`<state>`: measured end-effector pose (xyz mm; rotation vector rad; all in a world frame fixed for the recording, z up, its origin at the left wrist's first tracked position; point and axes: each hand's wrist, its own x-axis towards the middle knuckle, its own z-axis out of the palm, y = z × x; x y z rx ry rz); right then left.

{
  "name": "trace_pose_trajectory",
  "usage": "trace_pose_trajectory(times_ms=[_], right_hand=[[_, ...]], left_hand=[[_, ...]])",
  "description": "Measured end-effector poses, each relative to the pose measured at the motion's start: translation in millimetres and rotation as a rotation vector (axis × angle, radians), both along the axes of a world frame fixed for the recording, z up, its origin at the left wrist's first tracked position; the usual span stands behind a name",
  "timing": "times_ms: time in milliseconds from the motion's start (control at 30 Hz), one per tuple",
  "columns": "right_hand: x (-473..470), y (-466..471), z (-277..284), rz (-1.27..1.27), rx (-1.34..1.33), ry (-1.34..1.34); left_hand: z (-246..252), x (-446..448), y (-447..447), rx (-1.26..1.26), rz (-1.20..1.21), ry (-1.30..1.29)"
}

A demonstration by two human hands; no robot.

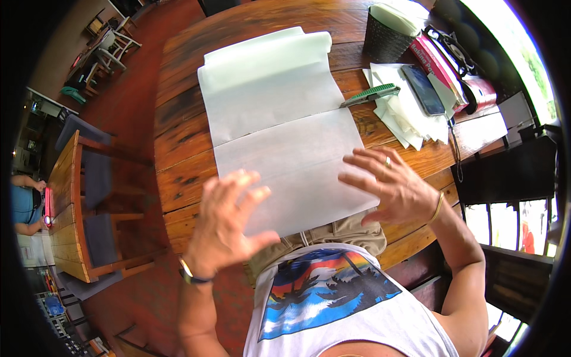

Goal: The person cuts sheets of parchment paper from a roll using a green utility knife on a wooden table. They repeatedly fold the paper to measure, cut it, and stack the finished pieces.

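Observation:
My left hand point(232, 218) is raised over the near left edge of a sheet of baking paper point(285, 165), fingers spread and holding nothing. Over the sheet's near right edge, my right hand point(383, 185) hovers with its fingers apart, also bare of any object. A cut or crease line runs across the paper; beyond it lies another stretch of paper point(267, 98), curled into a roll at its far end. A green utility knife point(370, 94) rests at the right end of that line, its tip touching the paper. Whether the two stretches are fully separated, I cannot tell.
A stack of cut paper pieces point(401, 111) with a smartphone point(424, 90) on top lies to the right. Behind it are a baking paper box point(439, 71) and a dark woven basket point(388, 38) holding paper. A person point(26, 205) sits at another wooden table point(67, 214) on the left.

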<state>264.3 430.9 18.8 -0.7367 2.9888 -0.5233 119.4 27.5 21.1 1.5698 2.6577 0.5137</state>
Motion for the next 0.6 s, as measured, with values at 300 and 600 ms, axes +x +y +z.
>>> trace_pose_trajectory(times_ms=[300, 600], right_hand=[[21.2, 8.9, -45.4, -0.008, -0.136, 0.267], [-15.3, -12.9, -21.4, -0.682, -0.519, -0.09]], left_hand=[[-15.7, 45.8, -0.9, 0.096, 0.043, -0.15], [-13.0, 18.0, 25.5, 0.305, 0.54, -0.254]])
